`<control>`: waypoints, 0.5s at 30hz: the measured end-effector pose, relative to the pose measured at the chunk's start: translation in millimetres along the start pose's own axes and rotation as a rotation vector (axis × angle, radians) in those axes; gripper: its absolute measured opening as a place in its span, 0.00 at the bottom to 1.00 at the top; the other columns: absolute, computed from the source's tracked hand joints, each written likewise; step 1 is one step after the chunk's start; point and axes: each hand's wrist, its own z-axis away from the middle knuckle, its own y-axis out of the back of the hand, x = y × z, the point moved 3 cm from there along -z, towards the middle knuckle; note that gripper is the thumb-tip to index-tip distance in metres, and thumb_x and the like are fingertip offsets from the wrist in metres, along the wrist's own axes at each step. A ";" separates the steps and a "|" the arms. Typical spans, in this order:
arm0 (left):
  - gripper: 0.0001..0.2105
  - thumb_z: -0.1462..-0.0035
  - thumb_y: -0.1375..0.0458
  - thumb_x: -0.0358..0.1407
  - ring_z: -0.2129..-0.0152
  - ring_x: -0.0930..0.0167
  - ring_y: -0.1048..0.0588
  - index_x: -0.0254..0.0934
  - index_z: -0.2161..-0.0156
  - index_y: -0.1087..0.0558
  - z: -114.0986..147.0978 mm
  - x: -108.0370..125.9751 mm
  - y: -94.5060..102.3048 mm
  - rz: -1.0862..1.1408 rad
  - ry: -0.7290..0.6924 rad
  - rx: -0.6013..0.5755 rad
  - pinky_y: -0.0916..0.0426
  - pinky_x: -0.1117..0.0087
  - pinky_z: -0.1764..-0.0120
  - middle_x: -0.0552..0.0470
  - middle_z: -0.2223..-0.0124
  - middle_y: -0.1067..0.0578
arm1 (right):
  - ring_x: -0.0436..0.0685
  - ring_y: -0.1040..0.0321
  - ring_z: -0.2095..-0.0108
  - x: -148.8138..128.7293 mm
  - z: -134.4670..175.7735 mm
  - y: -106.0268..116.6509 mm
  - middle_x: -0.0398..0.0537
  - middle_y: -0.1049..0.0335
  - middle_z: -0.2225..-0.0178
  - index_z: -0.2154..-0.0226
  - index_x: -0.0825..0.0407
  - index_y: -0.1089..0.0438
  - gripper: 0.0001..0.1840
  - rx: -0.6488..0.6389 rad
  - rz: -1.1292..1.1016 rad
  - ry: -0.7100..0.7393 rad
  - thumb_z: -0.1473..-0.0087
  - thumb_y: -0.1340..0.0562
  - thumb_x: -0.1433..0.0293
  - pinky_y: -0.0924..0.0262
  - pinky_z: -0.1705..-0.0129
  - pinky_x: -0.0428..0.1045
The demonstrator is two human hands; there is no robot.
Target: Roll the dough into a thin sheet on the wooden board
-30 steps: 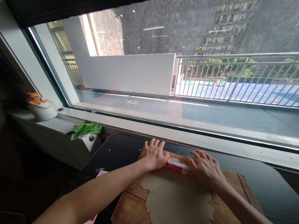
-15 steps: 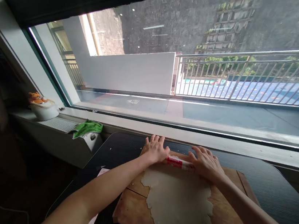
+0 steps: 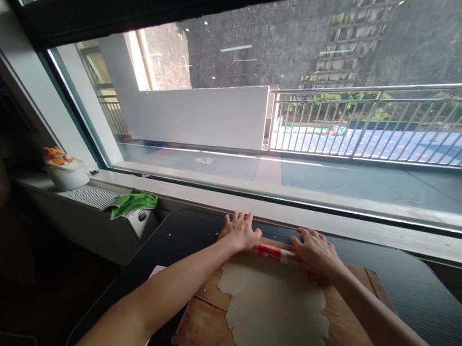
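My left hand (image 3: 241,231) lies palm down over the left end of a rolling pin (image 3: 272,251), its fingers spread toward the window. Over the other end rests my right hand (image 3: 315,246), fingers likewise apart and slightly bent. The pin's middle carries a red and white label or wrapping; both its ends are hidden under my palms. It lies across the far edge of a thin, pale sheet of dough (image 3: 277,309) with a ragged outline. Under the dough is a brown wooden board (image 3: 204,327).
A dark table (image 3: 416,285) carries the board. Partly behind my left forearm is a pink flat object (image 3: 156,271). A green cloth (image 3: 135,201) and a white pot (image 3: 67,174) with an orange figure sit on the radiator cover (image 3: 79,221) beside the window sill (image 3: 201,206).
My view has tilted slightly, so the window scene sits a little lower. The hands remain on the rolling pin at the far edge of the dough, with hardly any movement.
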 end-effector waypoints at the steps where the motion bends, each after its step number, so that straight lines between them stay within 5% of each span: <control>1: 0.28 0.38 0.52 0.45 0.35 0.55 0.42 0.36 0.36 0.36 9.1 -0.8 -2.8 0.002 -0.023 0.016 0.49 0.46 0.35 0.40 0.34 0.34 | 0.66 0.44 0.35 -0.6 9.8 -2.5 0.56 0.38 0.36 0.38 0.49 0.36 0.28 0.021 0.023 0.044 0.34 0.54 0.60 0.45 0.40 0.61; 5: 0.25 0.37 0.52 0.46 0.36 0.55 0.40 0.39 0.40 0.32 28.5 -2.6 -8.0 -0.006 -0.070 0.077 0.48 0.46 0.35 0.42 0.36 0.32 | 0.62 0.47 0.34 -0.9 32.8 -7.3 0.52 0.36 0.37 0.40 0.45 0.33 0.27 0.087 0.099 0.149 0.34 0.55 0.61 0.46 0.38 0.58; 8: 0.26 0.38 0.52 0.45 0.36 0.56 0.41 0.37 0.38 0.34 10.5 0.0 -2.5 0.004 -0.034 0.052 0.49 0.46 0.35 0.41 0.35 0.33 | 0.66 0.47 0.34 -0.8 13.6 -4.2 0.55 0.38 0.36 0.40 0.47 0.33 0.26 0.032 0.107 0.155 0.35 0.53 0.62 0.46 0.40 0.62; 12: 0.30 0.40 0.50 0.44 0.35 0.57 0.41 0.33 0.36 0.38 -17.8 3.2 6.8 0.000 0.026 -0.009 0.50 0.46 0.34 0.38 0.35 0.34 | 0.68 0.41 0.38 1.1 -17.6 3.6 0.60 0.38 0.37 0.38 0.53 0.36 0.29 -0.024 0.026 -0.012 0.36 0.52 0.61 0.44 0.41 0.63; 15: 0.30 0.39 0.51 0.46 0.34 0.55 0.42 0.35 0.35 0.38 -9.7 0.7 2.9 -0.002 0.012 -0.055 0.50 0.44 0.35 0.38 0.35 0.34 | 0.69 0.43 0.37 0.0 -6.9 3.3 0.60 0.39 0.36 0.38 0.52 0.36 0.28 -0.014 0.037 0.021 0.37 0.51 0.61 0.44 0.42 0.63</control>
